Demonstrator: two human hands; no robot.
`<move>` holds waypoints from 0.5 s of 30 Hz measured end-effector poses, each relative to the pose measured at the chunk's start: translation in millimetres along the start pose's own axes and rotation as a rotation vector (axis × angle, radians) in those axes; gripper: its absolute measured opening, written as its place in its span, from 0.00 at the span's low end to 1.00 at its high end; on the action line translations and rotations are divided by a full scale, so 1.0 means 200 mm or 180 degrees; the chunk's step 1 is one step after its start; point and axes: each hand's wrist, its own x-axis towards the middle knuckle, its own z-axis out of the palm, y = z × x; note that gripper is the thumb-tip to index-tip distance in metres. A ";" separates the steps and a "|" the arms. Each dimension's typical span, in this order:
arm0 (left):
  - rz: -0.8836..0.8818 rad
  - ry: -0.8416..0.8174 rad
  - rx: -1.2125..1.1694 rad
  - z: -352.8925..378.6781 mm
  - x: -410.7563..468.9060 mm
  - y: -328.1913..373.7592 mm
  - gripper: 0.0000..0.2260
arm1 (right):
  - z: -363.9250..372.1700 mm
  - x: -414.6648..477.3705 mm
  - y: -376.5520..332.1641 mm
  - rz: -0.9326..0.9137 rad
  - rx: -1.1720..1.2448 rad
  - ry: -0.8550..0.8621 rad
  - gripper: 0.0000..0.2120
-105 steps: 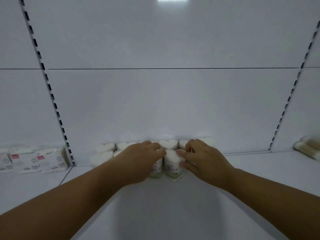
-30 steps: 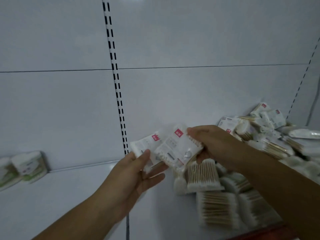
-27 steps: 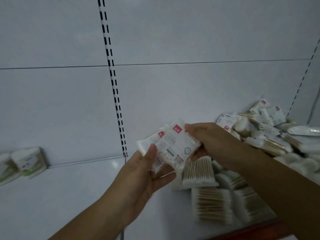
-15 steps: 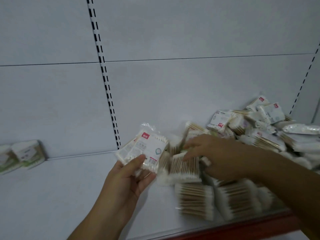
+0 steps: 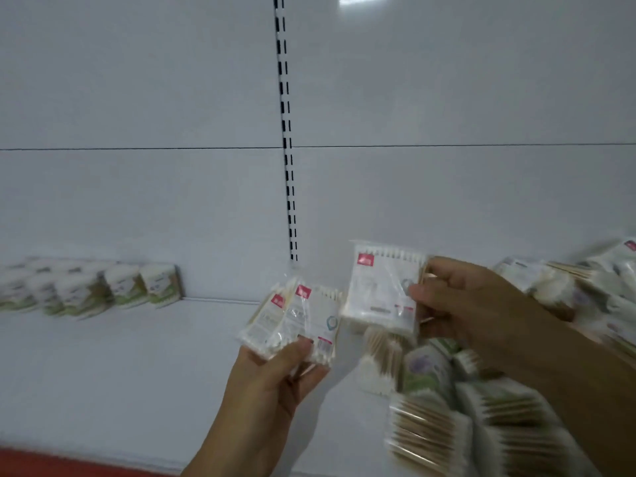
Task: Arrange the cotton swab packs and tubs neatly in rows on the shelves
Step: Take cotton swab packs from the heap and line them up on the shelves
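right hand (image 5: 475, 304) off the pile (image 5: 481, 418), another pack (image 5: 382, 287) lifted — pinched

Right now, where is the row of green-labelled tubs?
Head view, far left: the tubs stand on the shelf against the back wall, left of the slotted upright.

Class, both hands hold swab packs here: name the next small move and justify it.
Probably the right hand adds its pack to the fanned packs in the left hand: both bear the same red label and are held close together.
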 end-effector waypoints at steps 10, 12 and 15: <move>0.0664 0.0431 0.0047 -0.31 -0.30 0.30 0.29 | 0.75 -0.02 0.11 -0.0052 0.0640 -0.0197 0.16; 0.0784 0.0581 0.0139 -0.43 -0.39 0.39 0.27 | 0.97 -0.03 0.12 -0.0123 0.0581 -0.0191 0.17; 0.0792 0.0744 0.0163 -0.65 -0.56 0.57 0.27 | 1.33 -0.07 0.11 -0.0031 0.0770 -0.0453 0.19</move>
